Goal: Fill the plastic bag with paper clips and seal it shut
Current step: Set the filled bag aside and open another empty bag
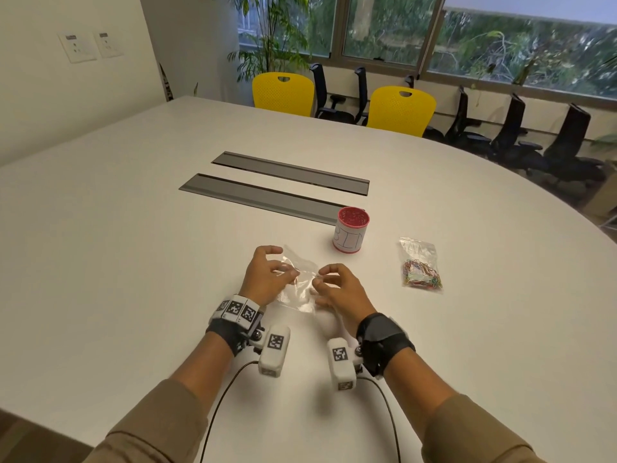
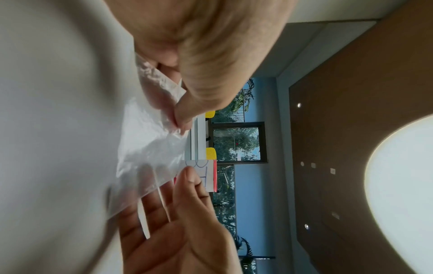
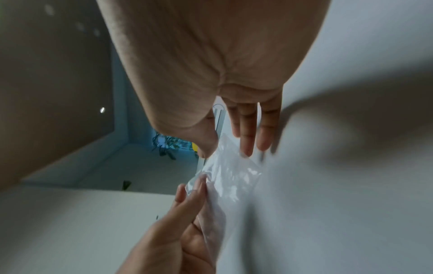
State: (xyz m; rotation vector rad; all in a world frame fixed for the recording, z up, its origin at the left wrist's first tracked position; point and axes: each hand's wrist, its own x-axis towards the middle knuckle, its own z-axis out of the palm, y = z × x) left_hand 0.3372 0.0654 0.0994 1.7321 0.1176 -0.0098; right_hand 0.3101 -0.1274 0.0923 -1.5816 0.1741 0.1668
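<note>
An empty clear plastic bag (image 1: pixel 301 296) lies low over the white table (image 1: pixel 133 228) between my hands. My left hand (image 1: pixel 291 272) pinches its upper edge with thumb and forefinger; the left wrist view shows the thumb (image 2: pixel 185 115) pressed on the bag (image 2: pixel 150 148). My right hand (image 1: pixel 321 278) holds the opposite edge, thumb on one side and fingers (image 3: pixel 246 133) on the other side of the bag (image 3: pixel 230 176). A red cup (image 1: pixel 350 230) with a paper label stands just beyond. A second bag holding coloured paper clips (image 1: pixel 422 272) lies to the right.
Two grey cable hatches (image 1: pixel 267 195) are set into the table beyond the cup. Yellow chairs (image 1: pixel 283 93) and black office chairs stand at the far edge. Cables run from the wrist cameras (image 1: pixel 273 349) back toward me.
</note>
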